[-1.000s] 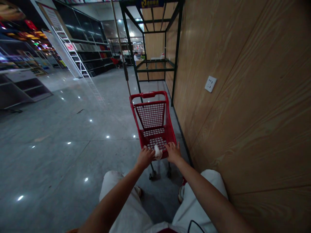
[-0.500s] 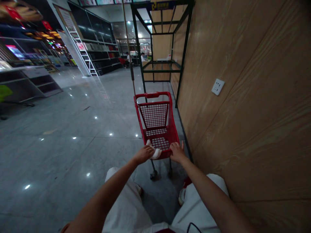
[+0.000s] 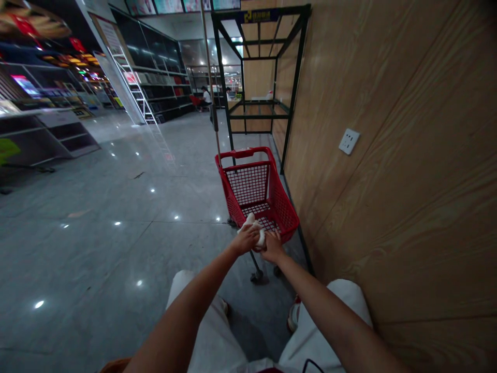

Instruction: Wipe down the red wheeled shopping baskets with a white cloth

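Observation:
A small red shopping cart [image 3: 285, 207] with grid sides stands in front of me, its near end turned toward the wall. My left hand [image 3: 247, 239] is closed around a white cloth [image 3: 261, 239], pressing it on the near left part of the cart's rim. Right beside it, my right hand [image 3: 273, 248] has its fingers curled over the near rim, close against the cloth. Part of the right fingers is hidden from view.
A wood-panelled wall [image 3: 380, 207] with a socket [image 3: 349, 141] runs along the right. Behind the cart stands a dark metal frame [image 3: 259, 117]. A thin pole [image 3: 213, 98] rises at the cart's far left corner. Shelves [image 3: 159, 72], a ladder [image 3: 135, 93] and a seated person [image 3: 206, 97] are farther back.
The cart's near end has swung to the right, closer to the wall. My left hand has moved right with the cloth, and my right hand has shifted left along the rim, beside it.

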A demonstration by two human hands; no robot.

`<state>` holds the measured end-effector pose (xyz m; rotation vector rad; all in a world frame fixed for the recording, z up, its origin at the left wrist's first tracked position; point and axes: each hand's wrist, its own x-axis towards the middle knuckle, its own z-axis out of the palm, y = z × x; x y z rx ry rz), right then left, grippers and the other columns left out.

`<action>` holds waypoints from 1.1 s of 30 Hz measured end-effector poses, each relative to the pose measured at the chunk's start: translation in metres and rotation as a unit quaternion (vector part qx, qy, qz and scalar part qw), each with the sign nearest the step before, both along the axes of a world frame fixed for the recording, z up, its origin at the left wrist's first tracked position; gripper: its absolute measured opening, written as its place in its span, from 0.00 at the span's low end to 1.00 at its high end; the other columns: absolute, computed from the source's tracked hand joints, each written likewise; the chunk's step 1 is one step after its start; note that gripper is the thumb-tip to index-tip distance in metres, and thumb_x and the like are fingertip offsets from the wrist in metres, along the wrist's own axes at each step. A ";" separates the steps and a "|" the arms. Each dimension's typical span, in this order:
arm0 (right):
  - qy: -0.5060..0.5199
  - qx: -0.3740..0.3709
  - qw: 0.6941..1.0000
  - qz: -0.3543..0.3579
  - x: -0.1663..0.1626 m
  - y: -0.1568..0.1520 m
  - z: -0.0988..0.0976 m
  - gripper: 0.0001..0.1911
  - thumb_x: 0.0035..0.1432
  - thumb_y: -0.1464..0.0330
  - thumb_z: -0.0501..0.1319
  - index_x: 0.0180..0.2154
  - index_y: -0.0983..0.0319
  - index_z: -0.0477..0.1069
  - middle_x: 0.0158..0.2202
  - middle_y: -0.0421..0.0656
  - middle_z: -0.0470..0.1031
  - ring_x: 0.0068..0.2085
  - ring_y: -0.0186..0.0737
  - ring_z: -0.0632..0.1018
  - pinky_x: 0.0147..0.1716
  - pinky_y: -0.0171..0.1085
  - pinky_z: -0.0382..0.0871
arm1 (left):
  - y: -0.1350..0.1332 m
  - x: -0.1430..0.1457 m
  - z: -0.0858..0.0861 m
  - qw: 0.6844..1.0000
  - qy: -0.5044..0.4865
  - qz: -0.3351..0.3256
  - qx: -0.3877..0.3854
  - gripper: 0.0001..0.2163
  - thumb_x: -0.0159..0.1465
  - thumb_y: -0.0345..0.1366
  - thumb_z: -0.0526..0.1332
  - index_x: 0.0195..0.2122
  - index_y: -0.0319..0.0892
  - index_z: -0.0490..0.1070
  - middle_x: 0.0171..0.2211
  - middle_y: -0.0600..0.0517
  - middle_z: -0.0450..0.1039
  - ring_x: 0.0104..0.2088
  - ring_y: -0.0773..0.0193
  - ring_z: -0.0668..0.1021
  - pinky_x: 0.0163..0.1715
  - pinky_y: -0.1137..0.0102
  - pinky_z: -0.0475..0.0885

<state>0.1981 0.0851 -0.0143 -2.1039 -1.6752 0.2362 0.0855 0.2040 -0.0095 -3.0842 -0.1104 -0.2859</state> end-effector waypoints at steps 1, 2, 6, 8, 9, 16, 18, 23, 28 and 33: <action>0.008 0.019 1.000 0.014 0.003 -0.004 -0.003 0.22 0.48 0.66 0.60 0.47 0.63 0.69 0.44 0.48 0.74 0.50 0.48 0.69 0.60 0.49 0.45 | 0.005 -0.001 0.004 1.000 0.003 -0.017 -0.002 0.08 0.66 0.36 0.55 0.41 0.43 0.73 0.48 0.49 0.73 0.58 0.62 0.65 0.61 0.61 0.54; 0.015 0.036 0.999 0.029 0.007 -0.009 -0.005 0.19 0.48 0.68 0.60 0.45 0.63 0.70 0.42 0.47 0.75 0.48 0.47 0.70 0.59 0.47 0.47 | 0.011 -0.003 0.009 0.999 0.008 -0.035 -0.006 0.08 0.65 0.36 0.56 0.42 0.44 0.73 0.48 0.49 0.73 0.57 0.62 0.66 0.61 0.61 0.54; 0.044 0.089 0.991 0.091 0.020 -0.031 -0.011 0.24 0.45 0.72 0.57 0.47 0.61 0.70 0.43 0.45 0.75 0.48 0.44 0.71 0.57 0.46 0.49 | 0.053 -0.008 0.030 0.999 0.017 -0.042 -0.016 0.11 0.61 0.38 0.61 0.45 0.45 0.72 0.49 0.49 0.73 0.58 0.59 0.65 0.61 0.59 0.53; 0.057 0.098 0.987 0.111 0.024 -0.040 -0.011 0.25 0.44 0.72 0.58 0.48 0.59 0.70 0.45 0.44 0.75 0.49 0.44 0.70 0.57 0.45 0.48 | 0.073 -0.006 0.037 1.000 0.012 -0.012 -0.017 0.14 0.60 0.39 0.63 0.46 0.44 0.72 0.49 0.49 0.72 0.58 0.58 0.64 0.62 0.57 0.51; 0.062 0.097 0.987 0.112 0.027 -0.044 -0.010 0.23 0.45 0.71 0.58 0.47 0.59 0.71 0.44 0.43 0.75 0.49 0.44 0.70 0.57 0.45 0.48 | 0.081 -0.003 0.039 1.000 0.010 0.000 -0.016 0.14 0.60 0.39 0.63 0.46 0.44 0.72 0.49 0.49 0.72 0.58 0.57 0.64 0.63 0.56 0.50; 0.003 -0.001 1.000 0.016 0.066 -0.044 0.010 0.13 0.61 0.66 0.52 0.35 0.59 0.74 0.37 0.41 0.76 0.44 0.39 0.72 0.58 0.46 0.45 | 0.062 0.036 0.038 0.997 -0.024 0.069 0.021 0.09 0.61 0.38 0.61 0.42 0.44 0.74 0.47 0.46 0.71 0.53 0.55 0.66 0.62 0.49 0.47; -0.022 -0.036 0.999 -0.019 0.066 -0.037 0.018 0.14 0.63 0.66 0.50 0.39 0.59 0.73 0.40 0.42 0.77 0.46 0.40 0.72 0.59 0.47 0.45 | 0.043 0.045 0.035 0.995 -0.038 0.086 0.022 0.10 0.61 0.39 0.60 0.43 0.44 0.73 0.47 0.45 0.70 0.53 0.54 0.65 0.60 0.49 0.51; -0.037 -0.098 0.989 -0.101 0.042 -0.024 0.028 0.22 0.60 0.56 0.54 0.49 0.64 0.68 0.45 0.51 0.75 0.45 0.45 0.75 0.45 0.39 0.63 | -0.001 0.063 0.027 0.990 -0.049 0.128 0.018 0.09 0.64 0.36 0.57 0.43 0.41 0.72 0.47 0.43 0.70 0.50 0.54 0.68 0.54 0.54 0.60; -0.089 -0.114 0.984 -0.103 0.054 -0.039 0.020 0.20 0.58 0.62 0.56 0.52 0.60 0.65 0.46 0.48 0.75 0.44 0.46 0.77 0.40 0.38 0.66 | 0.012 0.045 0.045 0.999 0.030 0.033 0.023 0.12 0.63 0.40 0.58 0.46 0.44 0.70 0.45 0.46 0.71 0.48 0.57 0.70 0.47 0.63 0.64; -0.085 -0.115 0.987 -0.079 0.074 -0.047 0.015 0.20 0.64 0.57 0.49 0.53 0.58 0.65 0.47 0.47 0.76 0.47 0.45 0.76 0.43 0.40 0.67 | 0.061 -0.006 0.079 0.992 0.052 0.085 0.075 0.11 0.62 0.45 0.60 0.38 0.43 0.73 0.37 0.47 0.74 0.42 0.56 0.72 0.43 0.62 0.63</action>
